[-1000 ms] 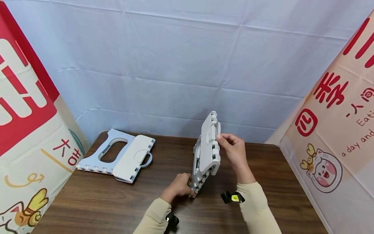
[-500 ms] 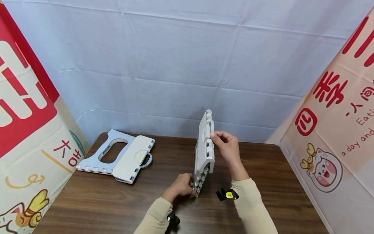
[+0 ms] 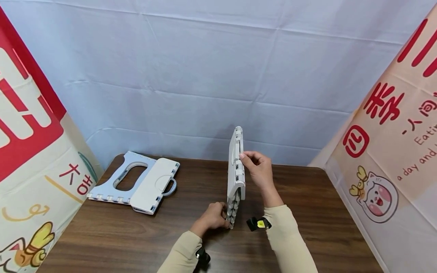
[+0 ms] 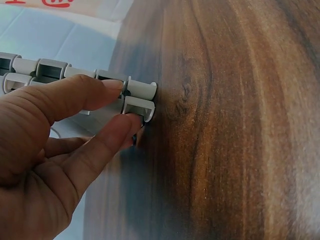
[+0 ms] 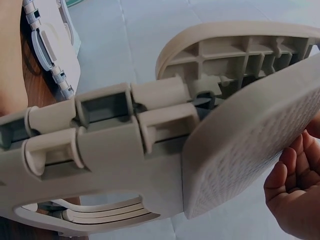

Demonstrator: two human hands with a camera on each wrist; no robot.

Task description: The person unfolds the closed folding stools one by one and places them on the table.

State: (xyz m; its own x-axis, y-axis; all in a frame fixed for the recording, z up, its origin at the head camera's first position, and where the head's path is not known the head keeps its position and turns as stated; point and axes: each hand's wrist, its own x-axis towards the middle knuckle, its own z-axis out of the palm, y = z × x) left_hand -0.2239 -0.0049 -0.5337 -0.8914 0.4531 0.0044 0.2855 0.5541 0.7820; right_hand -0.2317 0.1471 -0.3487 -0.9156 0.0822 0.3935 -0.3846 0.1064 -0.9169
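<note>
A white and grey folding step stool (image 3: 235, 170), folded nearly flat, stands on edge at the middle of the table. Its lower near corner is pinched by my left hand (image 3: 213, 216); in the left wrist view, thumb and fingers (image 4: 112, 132) sit on either side of the hinge knuckles (image 4: 141, 90), close to the wood. My right hand (image 3: 259, 170) pinches the upper part near the handle side. From the right wrist, the stool's textured top panel (image 5: 250, 142) and ribbed underside show a narrow gap between the top halves, with the right fingers (image 5: 280, 177) curled at the panel.
A second folded stool (image 3: 148, 187), light blue and white with a loop handle, lies flat on the brown wooden table (image 3: 290, 182) at left. A pale cloth (image 3: 205, 76) hangs behind, and printed banners (image 3: 392, 151) flank both sides.
The stool has turned from showing its face to nearly edge-on, its top shifting left. My right hand has moved left with it, while the left hand stays at the lower corner.
</note>
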